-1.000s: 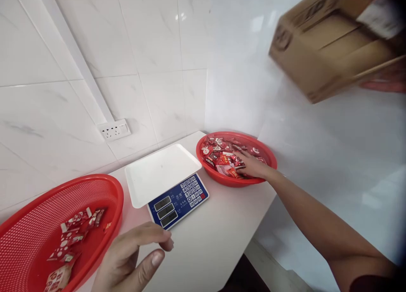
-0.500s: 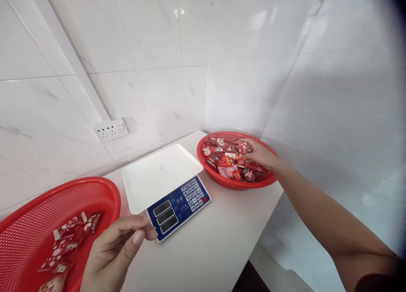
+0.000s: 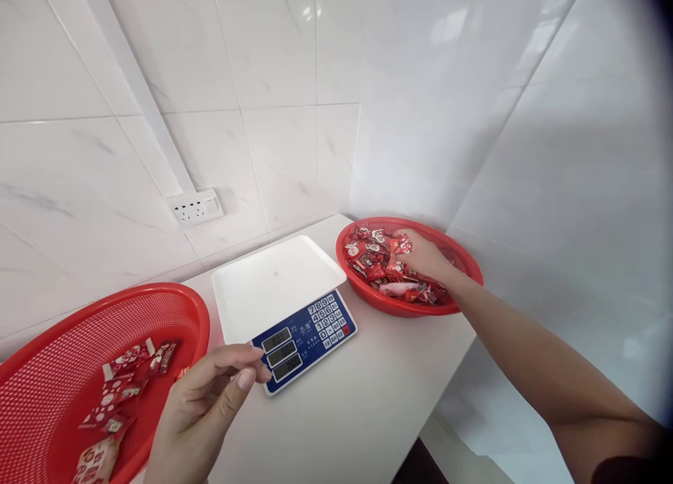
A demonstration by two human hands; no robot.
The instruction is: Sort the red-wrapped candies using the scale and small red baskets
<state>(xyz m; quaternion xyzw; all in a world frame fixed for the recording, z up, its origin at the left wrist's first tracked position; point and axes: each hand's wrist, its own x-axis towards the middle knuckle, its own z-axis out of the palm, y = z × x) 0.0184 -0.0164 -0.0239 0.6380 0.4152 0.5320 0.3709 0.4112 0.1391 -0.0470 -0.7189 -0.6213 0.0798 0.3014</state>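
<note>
My right hand (image 3: pixel 423 256) reaches into the far red basket (image 3: pixel 368 296), its fingers closed around a small red-and-white wrapped candy (image 3: pixel 404 246). More red-wrapped candies (image 3: pixel 371 259) are heaped under and around it. My left hand (image 3: pixel 210 403) hovers in front of the scale with fingers loosely bent, thumb apart and nothing held. The digital scale (image 3: pixel 310 340) has a blue keypad panel and a bare white weighing pan (image 3: pixel 276 277). At the left, a larger red basket (image 3: pixel 181 298) has several red packets (image 3: pixel 113 400) and a pale one (image 3: pixel 95 461) on its bottom.
Both baskets and the scale stand on a white table (image 3: pixel 347 400) pushed against a tiled wall (image 3: pixel 284 161). A wall socket (image 3: pixel 194 207) sits above the scale. The table's right edge runs down past the far basket.
My right hand has shifted slightly within the far basket, stirring the candies; a pink packet there lies differently. My left hand keeps its pose. The whole view has moved a little.
</note>
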